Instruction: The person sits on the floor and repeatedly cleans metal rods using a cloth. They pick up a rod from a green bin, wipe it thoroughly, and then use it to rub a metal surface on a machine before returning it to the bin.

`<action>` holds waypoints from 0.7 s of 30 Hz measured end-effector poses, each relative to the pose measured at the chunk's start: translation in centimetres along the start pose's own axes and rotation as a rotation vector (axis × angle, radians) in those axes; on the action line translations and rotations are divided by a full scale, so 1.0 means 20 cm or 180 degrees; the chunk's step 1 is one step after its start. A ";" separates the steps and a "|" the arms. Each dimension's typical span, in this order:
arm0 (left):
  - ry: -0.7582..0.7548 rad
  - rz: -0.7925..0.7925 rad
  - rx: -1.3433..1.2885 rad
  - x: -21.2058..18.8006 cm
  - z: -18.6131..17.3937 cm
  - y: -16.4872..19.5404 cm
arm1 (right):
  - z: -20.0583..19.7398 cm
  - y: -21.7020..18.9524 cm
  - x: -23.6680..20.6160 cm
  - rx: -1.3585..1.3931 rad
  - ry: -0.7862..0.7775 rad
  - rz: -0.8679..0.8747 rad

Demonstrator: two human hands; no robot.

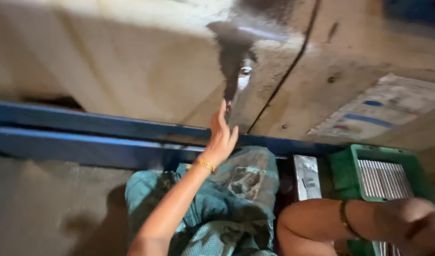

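Above and ahead of me: a pale wall (108, 66), large, stained dark around the tap, with a thin black cable (293, 61) running down it at a slant. Below the wall: a blue ledge (84, 137), long, crossing from the left edge to past the middle. Lower left: a grey floor (42, 208), bare and shadowed. On the wall at right: a printed sheet (383, 109), pale with blue and red marks, blurred. Under my arms: a teal cloth bundle (236, 189), crumpled, with a dark patch on it. Lower right: a green crate (355, 166) holding a ribbed metal tray (381, 178); just beside it, a small shiny metal piece (306, 175).

My left hand (221, 137): raised, fingers spread and loose, gripping nothing, fingertips just below the metal tap (243, 78); a gold bracelet sits at the wrist. My right hand (419, 225): low at the right edge over the crate, blurred; I cannot tell whether it is open or closed.
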State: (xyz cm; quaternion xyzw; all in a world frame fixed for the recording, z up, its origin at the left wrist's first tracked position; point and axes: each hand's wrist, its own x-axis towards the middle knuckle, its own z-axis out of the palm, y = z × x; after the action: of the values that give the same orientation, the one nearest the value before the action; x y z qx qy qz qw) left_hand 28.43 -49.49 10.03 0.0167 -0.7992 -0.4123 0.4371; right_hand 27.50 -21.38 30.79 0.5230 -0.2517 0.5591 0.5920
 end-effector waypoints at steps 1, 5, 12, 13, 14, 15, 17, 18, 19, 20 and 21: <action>-0.0117 -0.0063 -0.0035 -0.16 -0.04 -0.03 | 0.05 -0.03 -0.07 0.0534 -0.0233 0.0244; -0.0629 -0.0994 0.0293 -0.71 -0.24 -0.16 | 0.39 -0.04 -0.65 0.2052 -0.2549 0.3021; 0.0051 -0.1793 -0.0151 -0.85 -0.61 -0.24 | 0.73 -0.26 -1.61 0.0740 -0.3886 0.4645; 0.0229 -0.1675 -0.0160 -0.81 -0.64 -0.22 | 0.72 -0.28 -1.66 0.0811 -0.3829 0.4835; 0.0367 -0.1576 -0.0176 -0.76 -0.67 -0.21 | 0.69 -0.31 -1.68 0.0849 -0.3756 0.5067; 0.0504 -0.1476 -0.0184 -0.72 -0.70 -0.17 | 0.66 -0.34 -1.69 0.0889 -0.3676 0.5299; 0.0543 -0.1193 -0.0090 -0.63 -0.73 -0.07 | 0.60 -0.38 -1.70 0.1417 -0.3239 0.5388; 0.0551 -0.1027 -0.0059 -0.58 -0.72 -0.01 | 0.57 -0.39 -1.70 0.1651 -0.3003 0.5402; 0.0466 -0.0956 0.0054 -0.54 -0.72 0.05 | 0.54 -0.40 -1.70 0.1850 -0.2846 0.5308; 0.0375 -0.0888 0.0157 -0.51 -0.71 0.10 | 0.52 -0.41 -1.71 0.2032 -0.2689 0.5216; 0.0294 -0.0808 0.0261 -0.48 -0.70 0.15 | 0.50 -0.41 -1.72 0.2217 -0.2534 0.5104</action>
State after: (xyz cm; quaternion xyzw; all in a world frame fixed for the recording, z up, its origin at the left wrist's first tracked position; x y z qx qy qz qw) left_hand 45.26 -52.79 9.38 0.1545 -0.7859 -0.4301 0.4166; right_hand 29.44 -42.61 0.83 0.4933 -0.5370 0.6226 -0.2840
